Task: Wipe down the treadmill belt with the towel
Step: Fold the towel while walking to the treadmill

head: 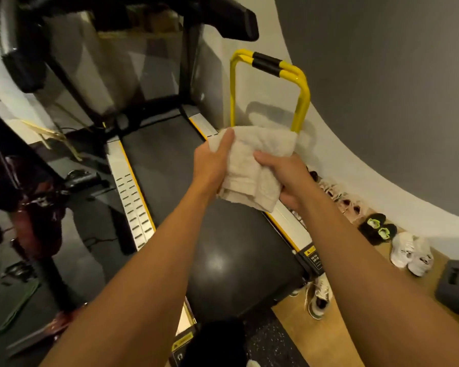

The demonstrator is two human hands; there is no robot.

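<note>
A folded beige towel [249, 165] is held in the air above the right side of the treadmill. My left hand [214, 162] grips its left edge, fingers reaching to the top corner. My right hand [286, 176] clasps its right and lower part. The dark treadmill belt [170, 165] runs below, from the console end at the top toward me, with silver side rails [131, 200] edged in yellow. The towel does not touch the belt.
A yellow tubular frame with black grips [300, 102] stands right of the treadmill by the wall. Several shoes [408, 254] lie on the wooden floor at right. Dark gym equipment [32, 207] crowds the left. The treadmill's black handlebars [239, 19] hang overhead.
</note>
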